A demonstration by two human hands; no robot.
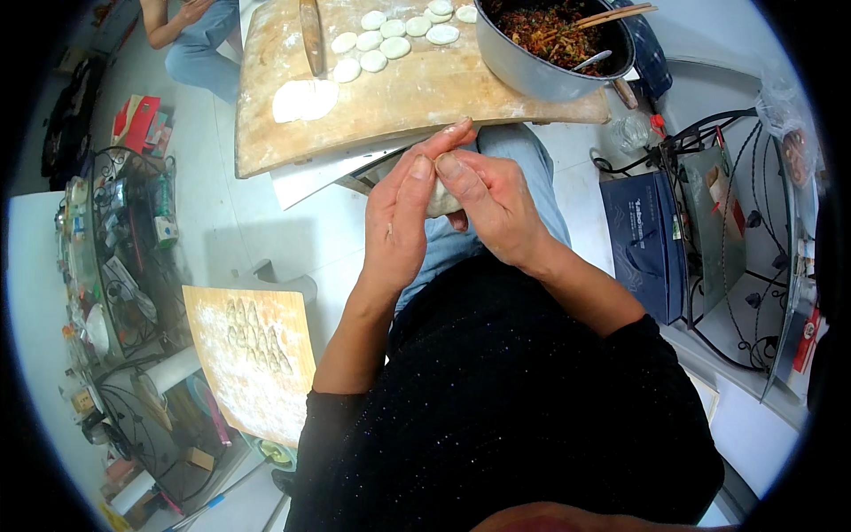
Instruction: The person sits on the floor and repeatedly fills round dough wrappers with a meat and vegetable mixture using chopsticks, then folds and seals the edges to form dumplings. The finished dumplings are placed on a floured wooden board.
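My left hand (401, 211) and my right hand (497, 205) meet above my lap, thumbs side by side, closed around a pale dough dumpling (443, 202). Fingers cover most of it, so its seam is hidden. Just beyond them lies a floured wooden board (399, 100). It carries a rolling pin (310, 36), several small dough discs (393, 28) and a flat, brightly lit sheet of dough (305, 100). At the board's right stands a metal pot (532, 70) of chopped filling (542, 30), with chopsticks (615, 13) and a spoon (592, 60) in it.
Several shaped dumplings (256, 336) rest on a floured board (219, 386) low at my left. Another person (199, 50) sits at the far left. Shelf racks flank me, with a dark blue bag (641, 246) and a clear plastic bottle (629, 133) at the right.
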